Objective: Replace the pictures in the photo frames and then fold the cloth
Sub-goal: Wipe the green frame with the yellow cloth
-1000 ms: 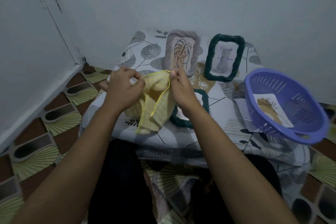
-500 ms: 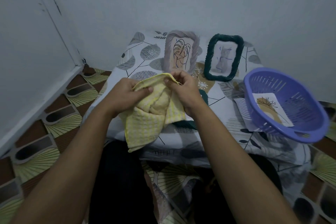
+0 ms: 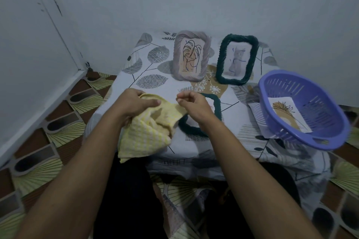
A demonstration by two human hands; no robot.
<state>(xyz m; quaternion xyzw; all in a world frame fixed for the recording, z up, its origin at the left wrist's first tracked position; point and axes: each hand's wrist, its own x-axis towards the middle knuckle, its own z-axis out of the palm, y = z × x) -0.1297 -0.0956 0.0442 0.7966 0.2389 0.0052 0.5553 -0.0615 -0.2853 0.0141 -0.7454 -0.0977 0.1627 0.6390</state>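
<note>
While the left grip (image 3: 134, 105) clasps the crumpled yellow cloth (image 3: 147, 132), thumb on top, the right grip (image 3: 194, 105) curls its fingers at the cloth's far corner; whether it pinches the fabric cannot be told. The waffle-weave cloth sags below the left grip over the leaf-printed surface (image 3: 151, 70). Under the right grip lies a dark green braided frame (image 3: 217, 103), partly hidden. Beyond both grips stand a grey twisted frame (image 3: 177, 58) and another green frame (image 3: 220, 60). Right of the right grip sits a slotted purple plastic basket (image 3: 318, 103) holding a picture (image 3: 285, 110).

Dim, bluish, soft light; wide-angle bending at edges.
</note>
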